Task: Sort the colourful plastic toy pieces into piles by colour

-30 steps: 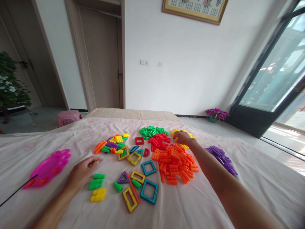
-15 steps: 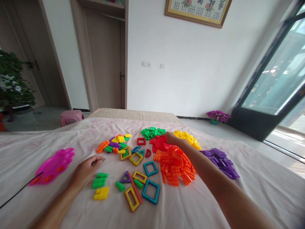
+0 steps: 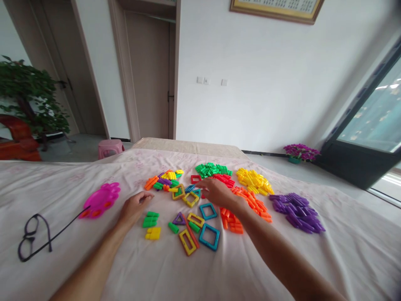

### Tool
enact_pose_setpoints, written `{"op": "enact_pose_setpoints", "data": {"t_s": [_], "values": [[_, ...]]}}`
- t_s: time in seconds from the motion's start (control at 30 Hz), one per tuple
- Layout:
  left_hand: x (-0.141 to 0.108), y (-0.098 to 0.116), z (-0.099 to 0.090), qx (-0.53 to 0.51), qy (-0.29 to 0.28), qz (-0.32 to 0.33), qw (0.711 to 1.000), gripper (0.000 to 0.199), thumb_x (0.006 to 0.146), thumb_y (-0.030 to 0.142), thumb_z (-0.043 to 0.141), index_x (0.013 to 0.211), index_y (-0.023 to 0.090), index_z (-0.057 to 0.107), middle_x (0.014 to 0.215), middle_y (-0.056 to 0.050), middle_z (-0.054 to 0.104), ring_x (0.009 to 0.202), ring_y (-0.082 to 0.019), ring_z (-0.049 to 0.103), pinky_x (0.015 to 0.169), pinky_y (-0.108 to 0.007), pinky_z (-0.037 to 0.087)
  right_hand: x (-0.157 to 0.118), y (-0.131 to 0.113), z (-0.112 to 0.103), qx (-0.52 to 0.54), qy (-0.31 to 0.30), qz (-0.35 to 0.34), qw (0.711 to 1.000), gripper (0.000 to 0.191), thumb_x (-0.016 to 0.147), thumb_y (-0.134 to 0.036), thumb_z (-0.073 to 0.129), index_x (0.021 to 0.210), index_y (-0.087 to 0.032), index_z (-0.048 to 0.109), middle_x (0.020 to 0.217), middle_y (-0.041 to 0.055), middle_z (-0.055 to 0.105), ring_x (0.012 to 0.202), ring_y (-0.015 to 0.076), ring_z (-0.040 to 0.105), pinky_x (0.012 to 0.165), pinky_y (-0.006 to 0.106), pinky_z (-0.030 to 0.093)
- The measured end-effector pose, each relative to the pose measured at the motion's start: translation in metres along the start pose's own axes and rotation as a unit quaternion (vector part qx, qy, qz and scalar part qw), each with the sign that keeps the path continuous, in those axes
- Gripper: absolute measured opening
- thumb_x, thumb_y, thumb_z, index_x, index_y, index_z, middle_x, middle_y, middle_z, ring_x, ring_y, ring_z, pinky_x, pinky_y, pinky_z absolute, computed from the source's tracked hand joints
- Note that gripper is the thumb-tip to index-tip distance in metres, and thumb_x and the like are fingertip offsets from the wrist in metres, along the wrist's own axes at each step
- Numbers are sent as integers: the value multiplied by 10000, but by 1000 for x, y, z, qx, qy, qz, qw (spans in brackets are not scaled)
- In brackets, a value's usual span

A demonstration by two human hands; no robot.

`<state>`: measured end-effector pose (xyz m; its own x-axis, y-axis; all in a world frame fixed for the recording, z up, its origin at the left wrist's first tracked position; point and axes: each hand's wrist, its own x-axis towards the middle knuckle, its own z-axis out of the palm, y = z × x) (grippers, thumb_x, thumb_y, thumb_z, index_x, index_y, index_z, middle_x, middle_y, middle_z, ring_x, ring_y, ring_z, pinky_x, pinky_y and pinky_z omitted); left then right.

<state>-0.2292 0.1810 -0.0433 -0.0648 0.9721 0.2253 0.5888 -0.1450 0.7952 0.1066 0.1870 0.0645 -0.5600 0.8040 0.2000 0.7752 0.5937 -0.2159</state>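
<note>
My left hand rests on the cloth at left of centre, fingers curled in and thumb against them, with nothing visible in it. Just in front of it lie small green plastic pegs and yellow pegs. Over the middle of the table, my right hand has its fingers drawn together; what they hold, if anything, is hidden. Its fingertips are close to a blue magnetic tile and a red square tile. The red peg pile and orange peg pile lie beside and partly behind this hand.
Green, yellow and purple peg piles spread at the back and right. A mixed peg heap lies left of centre. Blue frame tiles lie in front. At left are a pink paw-shaped tray and eyeglasses.
My right hand has moved left and nearer, from the red peg pile to the blue tile. My left hand keeps its curled pose. The view has shifted left, bringing the eyeglasses into sight.
</note>
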Motion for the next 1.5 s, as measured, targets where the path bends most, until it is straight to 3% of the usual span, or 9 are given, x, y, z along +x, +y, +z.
{"op": "enact_pose_setpoints", "data": {"t_s": [0.1,0.23,0.37,0.6,0.73,0.9,1.2,1.37,1.5], "values": [[1,-1,1,-4,24,-7,1000,359,802,465,511,942,200,708,985,-26,734,945,-208,648,847,-265,462,-6,-56,20,21,-25,-24,999,296,877,-212,490,1084,-276,690,1105,15,694,1024,179,617,860,256,455],[2,-5,3,-9,35,-2,999,333,805,454,510,918,210,706,977,-14,736,950,-203,647,846,-255,456,-10,-95,45,0,-35,-39,999,249,838,-339,614,1030,-210,706,1064,70,672,1026,210,593,830,282,447],[2,-7,4,0,32,-1,999,326,811,450,506,929,222,706,984,-7,734,951,-203,645,841,-254,454,-12,-110,56,-45,-70,-32,996,284,795,-416,664,982,-211,718,963,71,654,954,224,584,767,298,445],[3,-8,4,6,31,9,999,341,806,466,513,931,215,707,985,-22,734,946,-212,651,851,-262,457,-20,-116,59,-10,-45,-66,997,152,787,-246,633,927,-212,684,960,39,652,909,187,582,734,268,416],[3,-8,3,14,17,-7,1000,325,812,449,508,950,233,707,1002,-9,732,949,-210,648,843,-266,455,-12,-98,50,109,48,-13,993,158,841,-246,598,985,-207,647,945,16,682,827,141,607,691,225,406],[2,-5,3,3,7,-8,1000,326,820,457,506,946,226,699,989,-11,728,953,-209,643,835,-271,450,24,-34,32,142,189,104,966,160,846,-224,572,956,-175,677,909,34,705,807,147,625,691,217,412],[3,-4,2,-7,20,-6,1000,325,816,460,519,933,217,700,983,-22,728,971,-212,639,863,-276,441,74,77,-8,36,219,322,920,339,765,-112,553,1063,-167,706,1034,96,725,996,220,643,810,259,436],[4,-6,2,-6,20,-2,1000,322,819,459,512,926,219,699,973,-21,729,966,-210,642,863,-273,441,72,83,-7,54,250,325,910,418,792,-109,509,1184,-154,649,1118,82,705,1038,187,635,870,255,446],[4,-8,3,-17,23,4,1000,330,815,465,511,926,217,700,980,-21,729,966,-211,642,856,-268,445,61,49,13,130,265,254,921,322,780,-140,525,1044,-188,704,1011,34,733,920,162,664,795,235,480]]}}
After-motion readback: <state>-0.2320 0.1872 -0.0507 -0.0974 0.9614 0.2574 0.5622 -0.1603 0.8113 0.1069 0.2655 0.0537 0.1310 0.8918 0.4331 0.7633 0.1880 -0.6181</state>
